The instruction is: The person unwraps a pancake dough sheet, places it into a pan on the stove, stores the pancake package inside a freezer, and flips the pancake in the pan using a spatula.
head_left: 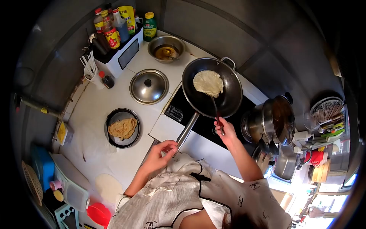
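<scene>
A pale round flatbread (208,83) lies in the dark wok (228,93) on the black cooktop. My right hand (225,131) is closed round the brown handle of a spatula (214,105), whose far end reaches the near edge of the flatbread. Beside the end of the wok's metal handle (187,131) is my left hand (160,154), its fingers loosely bent and apart. The fingertips come close to the handle; whether they touch it I cannot tell. To the left, a browned flatbread (122,128) rests in a round dark pan (133,141).
A steel lid (148,87) and a metal bowl of brown liquid (166,49) stand left of the wok. Bottles (111,34) crowd a rack at the back left. A large steel pot (268,118) is at the right, near the sink (285,166).
</scene>
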The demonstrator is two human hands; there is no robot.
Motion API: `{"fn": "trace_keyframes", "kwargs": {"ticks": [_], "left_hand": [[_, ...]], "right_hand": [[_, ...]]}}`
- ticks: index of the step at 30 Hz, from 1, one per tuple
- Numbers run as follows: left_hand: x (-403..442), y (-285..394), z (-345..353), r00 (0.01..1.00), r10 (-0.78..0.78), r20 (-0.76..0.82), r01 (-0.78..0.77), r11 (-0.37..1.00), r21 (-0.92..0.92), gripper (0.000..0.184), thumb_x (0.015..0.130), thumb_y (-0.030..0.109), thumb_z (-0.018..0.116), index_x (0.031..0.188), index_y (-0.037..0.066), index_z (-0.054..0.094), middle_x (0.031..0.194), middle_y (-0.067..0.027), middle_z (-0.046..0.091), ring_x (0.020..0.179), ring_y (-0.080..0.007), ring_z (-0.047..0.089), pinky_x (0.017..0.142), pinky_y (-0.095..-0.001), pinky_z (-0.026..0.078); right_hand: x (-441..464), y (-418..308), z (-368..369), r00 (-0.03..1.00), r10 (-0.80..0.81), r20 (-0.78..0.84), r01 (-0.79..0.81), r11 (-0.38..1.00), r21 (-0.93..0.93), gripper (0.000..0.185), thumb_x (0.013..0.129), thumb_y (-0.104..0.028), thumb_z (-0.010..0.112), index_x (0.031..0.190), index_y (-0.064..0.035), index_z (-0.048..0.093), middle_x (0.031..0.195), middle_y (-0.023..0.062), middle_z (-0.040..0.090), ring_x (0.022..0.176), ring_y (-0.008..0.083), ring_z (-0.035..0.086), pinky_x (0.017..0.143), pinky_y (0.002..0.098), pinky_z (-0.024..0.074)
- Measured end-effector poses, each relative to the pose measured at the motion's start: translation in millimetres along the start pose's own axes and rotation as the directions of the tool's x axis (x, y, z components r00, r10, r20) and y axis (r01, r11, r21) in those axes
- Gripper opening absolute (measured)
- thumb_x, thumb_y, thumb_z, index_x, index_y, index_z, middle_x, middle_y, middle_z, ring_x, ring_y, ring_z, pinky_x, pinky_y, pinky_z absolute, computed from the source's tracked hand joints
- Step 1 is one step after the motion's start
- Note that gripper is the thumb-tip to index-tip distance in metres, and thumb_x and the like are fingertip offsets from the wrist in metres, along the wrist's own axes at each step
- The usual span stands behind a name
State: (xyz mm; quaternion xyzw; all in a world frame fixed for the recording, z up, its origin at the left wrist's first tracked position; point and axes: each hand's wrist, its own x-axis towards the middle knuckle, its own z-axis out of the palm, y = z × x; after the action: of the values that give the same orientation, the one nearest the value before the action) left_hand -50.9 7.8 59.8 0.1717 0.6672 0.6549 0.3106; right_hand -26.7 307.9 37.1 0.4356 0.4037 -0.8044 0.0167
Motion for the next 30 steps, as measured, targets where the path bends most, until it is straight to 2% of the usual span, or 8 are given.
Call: {"fn": "trace_keyframes", "kwargs": {"ticks": [9, 13, 15, 16, 19, 24, 27, 30], "left_hand": [[-5, 0, 5, 0.998, -0.059, 0.019, 0.059, 0.998, 0.03, 0.019, 0.083, 0.008, 0.057, 0.1, 0.0, 0.057, 0.083, -0.003, 0.061, 0.071, -0.0078, 0.055, 0.066, -0.0216, 0.044], [-12, -11, 2, 0.997, -0.075, -0.004, 0.075, 0.996, 0.045, 0.019, 0.083, 0.009, 0.058, 0.1, 0.001, 0.057, 0.082, -0.0025, 0.061, 0.071, -0.007, 0.055, 0.066, -0.021, 0.044], [-13, -16, 1, 0.996, -0.083, -0.01, 0.083, 0.996, 0.03, 0.019, 0.083, 0.009, 0.058, 0.1, 0.001, 0.057, 0.082, -0.0024, 0.061, 0.071, -0.0069, 0.055, 0.065, -0.0208, 0.044], [-14, -19, 1, 0.995, -0.102, -0.012, 0.102, 0.995, 0.015, 0.019, 0.083, 0.009, 0.057, 0.1, 0.001, 0.057, 0.082, -0.0025, 0.061, 0.071, -0.0069, 0.055, 0.065, -0.0208, 0.044], [-12, -20, 1, 0.993, -0.118, -0.006, 0.118, 0.993, -0.007, 0.019, 0.082, 0.009, 0.058, 0.1, 0.001, 0.057, 0.082, -0.0027, 0.062, 0.07, -0.0069, 0.055, 0.065, -0.0207, 0.044], [-14, -20, -2, 0.996, -0.086, 0.016, 0.085, 0.995, 0.053, 0.019, 0.081, 0.008, 0.058, 0.1, 0.001, 0.057, 0.083, -0.0025, 0.061, 0.069, -0.0069, 0.054, 0.065, -0.0207, 0.044], [-19, -14, -3, 0.995, -0.096, 0.023, 0.095, 0.994, 0.059, 0.02, 0.081, 0.008, 0.058, 0.1, 0.001, 0.057, 0.083, -0.0022, 0.061, 0.069, -0.0071, 0.054, 0.065, -0.0206, 0.044], [-23, -13, 0, 0.997, -0.063, 0.033, 0.061, 0.997, 0.046, 0.02, 0.081, 0.008, 0.058, 0.1, 0.001, 0.057, 0.082, -0.002, 0.061, 0.069, -0.0072, 0.054, 0.065, -0.0206, 0.043]], "right_hand": [[30, -8, -7, 0.979, -0.2, 0.043, 0.188, 0.962, 0.196, 0.016, 0.086, -0.019, 0.054, 0.092, -0.0039, 0.053, 0.07, 0.0032, 0.053, 0.047, 0.0042, 0.039, 0.036, 0.0161, 0.0249], [-12, -6, -20, 0.898, -0.437, -0.045, 0.428, 0.894, -0.136, 0.023, 0.086, -0.019, 0.054, 0.104, -0.0041, 0.053, 0.072, 0.0002, 0.052, 0.049, 0.003, 0.039, 0.04, 0.0145, 0.0254], [-16, -4, -35, 0.746, -0.666, 0.026, 0.556, 0.6, -0.574, 0.033, 0.086, -0.019, 0.054, 0.116, -0.0042, 0.049, 0.073, 0.0032, 0.053, 0.051, 0.005, 0.043, 0.04, 0.0195, 0.0317], [-24, -6, -40, 0.437, -0.845, 0.31, 0.545, -0.026, -0.838, 0.038, 0.084, -0.017, 0.054, 0.118, -0.0031, 0.046, 0.074, 0.0098, 0.055, 0.058, 0.0187, 0.054, 0.048, 0.0309, 0.043], [-40, -5, -35, 0.511, -0.79, 0.338, 0.208, -0.268, -0.941, 0.039, 0.083, -0.014, 0.054, 0.118, -0.0024, 0.045, 0.078, 0.0162, 0.055, 0.069, 0.0333, 0.058, 0.059, 0.0398, 0.0467], [-50, 0, -24, 0.577, -0.745, 0.334, 0.133, -0.318, -0.939, 0.036, 0.082, -0.014, 0.052, 0.117, -0.0053, 0.046, 0.084, 0.019, 0.057, 0.072, 0.0362, 0.058, 0.062, 0.0394, 0.047], [-55, -14, -32, 0.503, -0.768, 0.397, 0.373, -0.222, -0.901, 0.036, 0.083, -0.017, 0.052, 0.116, -0.0023, 0.046, 0.08, 0.0177, 0.058, 0.071, 0.0347, 0.059, 0.061, 0.0403, 0.0471], [-40, -27, -52, 0.689, -0.688, 0.228, 0.484, 0.203, -0.851, 0.04, 0.085, -0.019, 0.051, 0.122, -0.0057, 0.046, 0.07, 0.0087, 0.058, 0.058, 0.0192, 0.055, 0.052, 0.0292, 0.0434]]}}
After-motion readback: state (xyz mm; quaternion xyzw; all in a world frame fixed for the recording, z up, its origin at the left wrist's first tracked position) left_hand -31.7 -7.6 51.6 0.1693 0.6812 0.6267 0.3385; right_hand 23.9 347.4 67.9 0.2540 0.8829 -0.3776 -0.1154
